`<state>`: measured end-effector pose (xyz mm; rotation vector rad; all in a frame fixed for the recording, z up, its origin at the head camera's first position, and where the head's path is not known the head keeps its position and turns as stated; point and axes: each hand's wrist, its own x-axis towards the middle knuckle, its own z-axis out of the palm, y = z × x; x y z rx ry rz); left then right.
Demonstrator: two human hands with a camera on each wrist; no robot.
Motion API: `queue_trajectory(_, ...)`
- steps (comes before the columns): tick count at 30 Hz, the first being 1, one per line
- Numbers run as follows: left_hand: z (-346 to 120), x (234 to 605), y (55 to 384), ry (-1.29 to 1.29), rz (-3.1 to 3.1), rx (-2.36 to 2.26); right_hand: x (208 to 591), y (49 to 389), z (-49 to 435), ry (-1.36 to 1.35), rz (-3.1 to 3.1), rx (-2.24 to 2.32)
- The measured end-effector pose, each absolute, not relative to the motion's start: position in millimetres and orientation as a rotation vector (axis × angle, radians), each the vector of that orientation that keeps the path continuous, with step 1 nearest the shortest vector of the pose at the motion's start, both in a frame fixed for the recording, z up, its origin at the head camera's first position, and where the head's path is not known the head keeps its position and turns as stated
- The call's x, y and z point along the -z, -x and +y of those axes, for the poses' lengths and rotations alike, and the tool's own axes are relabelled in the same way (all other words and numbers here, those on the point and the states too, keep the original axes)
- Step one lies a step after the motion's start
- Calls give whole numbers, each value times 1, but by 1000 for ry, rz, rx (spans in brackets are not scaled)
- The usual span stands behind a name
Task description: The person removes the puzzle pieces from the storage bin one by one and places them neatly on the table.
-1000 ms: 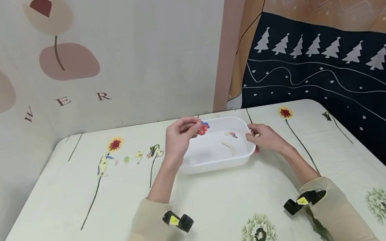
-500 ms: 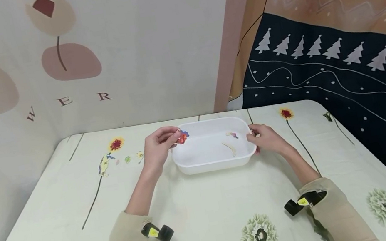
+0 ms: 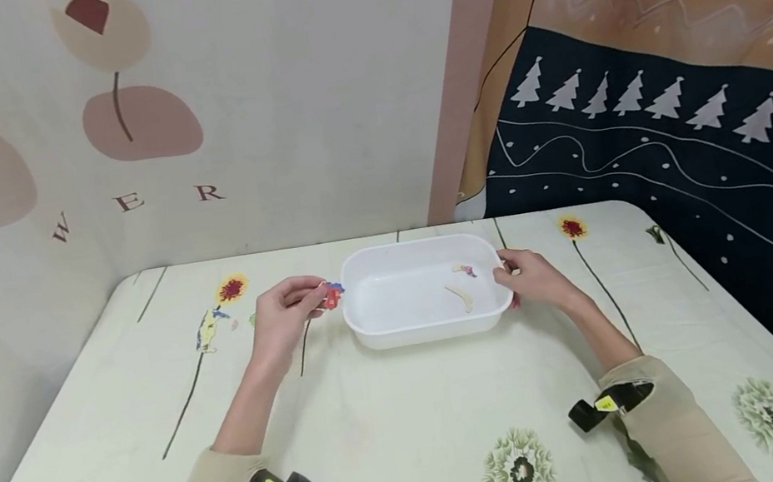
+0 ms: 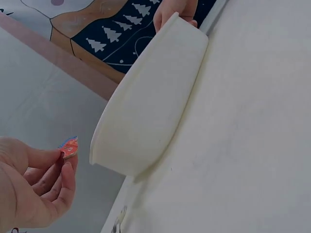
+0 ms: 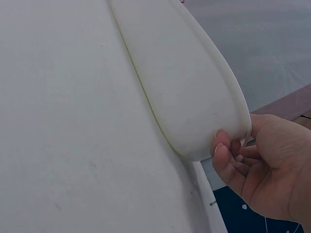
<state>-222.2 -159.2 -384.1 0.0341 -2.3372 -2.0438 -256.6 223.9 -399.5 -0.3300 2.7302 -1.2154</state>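
A white plastic tub (image 3: 431, 332) stands on the table with its opening upward. My left hand (image 3: 283, 325) is just left of the tub, pinching a small flat red-and-blue piece (image 3: 331, 295) between thumb and fingers. In the left wrist view this piece (image 4: 69, 147) is held up beside the tub's end wall. My right hand (image 3: 535, 276) grips the tub's right rim, thumb on top and fingers curled below, as the right wrist view shows of that hand (image 5: 272, 170). Inside the tub lie a pale yellow curved strip (image 3: 460, 297) and a small pink-and-purple piece (image 3: 466, 270).
To the left, a yellow-and-blue flat figure (image 3: 207, 330) lies on the flower-printed tablecloth (image 3: 413, 405), with a small pale pink piece (image 3: 234, 323) beside it. A wall (image 3: 306, 119) rises behind the table. At the right hangs a dark cloth with printed trees (image 3: 675, 145).
My left hand has moved left from over the tub, carrying the red-and-blue piece out past the tub's left rim. The right hand and the tub have stayed in place.
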Motion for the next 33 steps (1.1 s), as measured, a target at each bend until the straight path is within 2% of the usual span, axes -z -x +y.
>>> queue_trajectory(20, -185, 403, 217, -233, -2701, 1895, 402, 256, 225, 391, 2737, 1239)
queue_trajectory(33, -188, 414, 216, -118, -2767, 1865, 399, 256, 225, 322, 2705, 1226)
